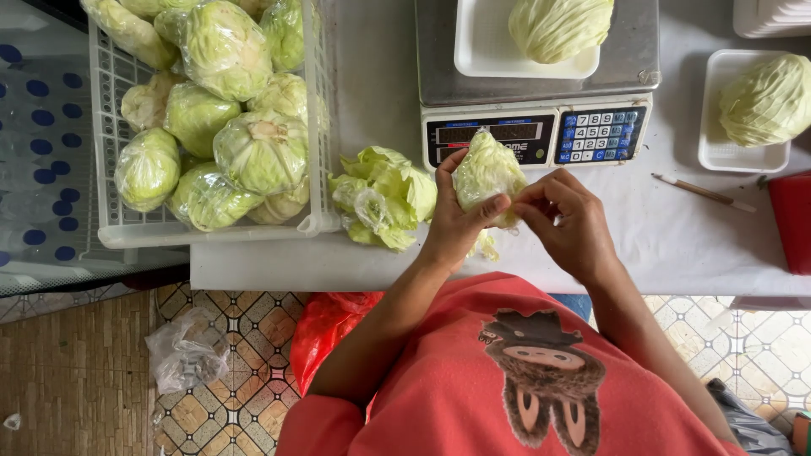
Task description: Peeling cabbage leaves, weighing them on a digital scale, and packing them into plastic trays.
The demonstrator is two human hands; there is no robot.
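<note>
Your left hand (452, 224) cupped one small cabbage (487, 171) just before the scale (541, 93) while your right hand (568, 221) pinched its leaf. Two trayed cabbages lay beyond: one cabbage on the scale (557, 27), one cabbage right of the scale (767, 99).

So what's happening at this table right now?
A person in a red shirt holds a small pale green cabbage piece in both hands: the left hand cups it from below and the right hand pinches its lower edge. Beside them lies a pile of loose green leaves. A white plastic crate at the left is full of wrapped cabbages. On the grey digital scale a white foam tray carries a cabbage; another trayed cabbage sits to the right.
</note>
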